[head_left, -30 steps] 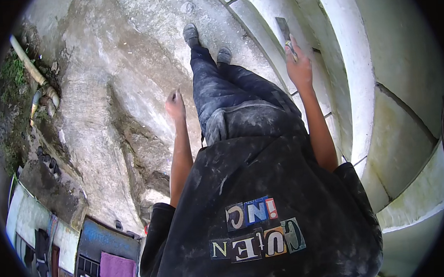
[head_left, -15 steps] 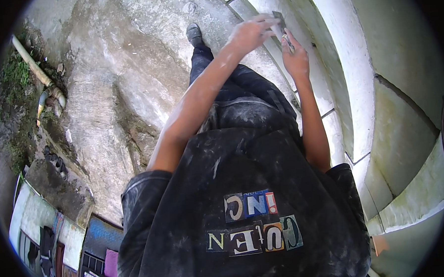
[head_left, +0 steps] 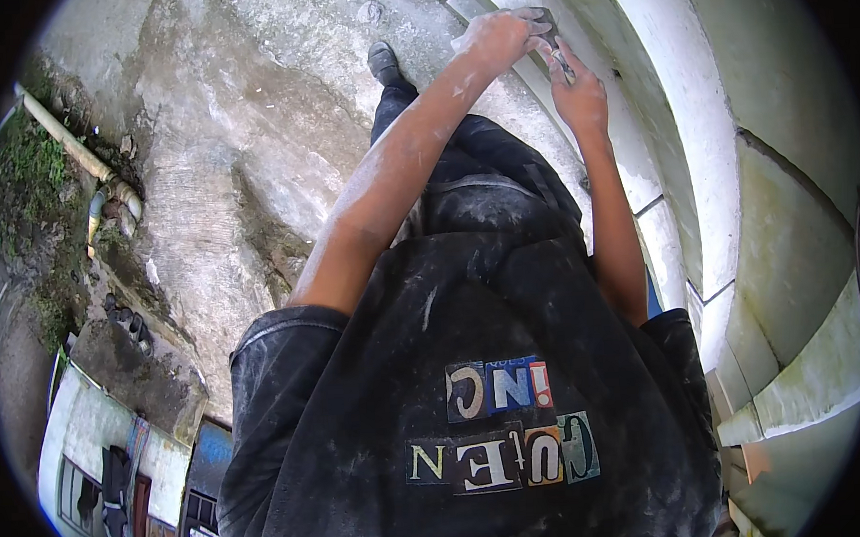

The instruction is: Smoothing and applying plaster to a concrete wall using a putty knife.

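Observation:
My right hand is closed around the handle of a small putty knife with a flat, dull grey blade. The blade points away from me, close to the pale wall. My left hand, dusted with white powder, reaches across from the left. Its fingers are bent against the blade, with the thumb on the near side. Part of the blade is hidden behind these fingers. White dust also coats my left forearm and my black T-shirt.
A pale, stepped wall curves along my right side. Rough, stained concrete ground spreads to the left. Beyond it lie a pipe and green plants. A building with a window shows at lower left. My shoe is ahead.
My left hand has moved right and slightly away from me, and its fingers have come onto the blade. My right hand has shifted slightly to the right with the putty knife. The view has tilted slightly.

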A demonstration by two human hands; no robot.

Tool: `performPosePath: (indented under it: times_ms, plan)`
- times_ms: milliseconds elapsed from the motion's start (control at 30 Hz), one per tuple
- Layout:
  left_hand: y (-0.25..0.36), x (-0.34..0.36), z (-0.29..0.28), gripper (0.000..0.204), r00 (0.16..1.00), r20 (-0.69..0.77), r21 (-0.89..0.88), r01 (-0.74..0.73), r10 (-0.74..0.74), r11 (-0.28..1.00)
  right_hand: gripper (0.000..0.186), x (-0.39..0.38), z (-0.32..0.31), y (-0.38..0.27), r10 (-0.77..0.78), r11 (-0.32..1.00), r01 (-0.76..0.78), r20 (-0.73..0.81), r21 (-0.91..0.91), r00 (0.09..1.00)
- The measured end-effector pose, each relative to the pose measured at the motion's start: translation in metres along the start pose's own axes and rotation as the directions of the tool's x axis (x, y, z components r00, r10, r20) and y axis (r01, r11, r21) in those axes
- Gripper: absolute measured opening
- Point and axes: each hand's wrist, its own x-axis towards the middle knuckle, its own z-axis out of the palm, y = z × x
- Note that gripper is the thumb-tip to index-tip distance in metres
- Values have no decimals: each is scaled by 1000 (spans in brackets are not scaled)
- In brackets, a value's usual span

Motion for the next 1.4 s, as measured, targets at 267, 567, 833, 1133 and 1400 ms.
performPosePath:
  times_ms: [267,567,833,1133,1400]
  plan:
    - [-2,-4,-3,39,1000,1,-2,26,-26,1000,49,-2,2,-4,39,999,-39,6,-9,999]
    - [-20,-5,-3,44,996,83,28,-15,13,999,50,-9,5,-10,51,999,-51,12,-2,999]
    - [-27,25,-6,41,990,103,73,85,-92,994,52,16,-1,-13,43,997,-45,31,61,999]
    - [-7,18,-14,40,992,69,6,104,-104,995,51,11,-1,-1,60,993,-64,35,97,998]
    - [-28,13,16,43,991,-136,-93,-27,14,995,52,8,3,-7,49,997,-49,5,58,999]
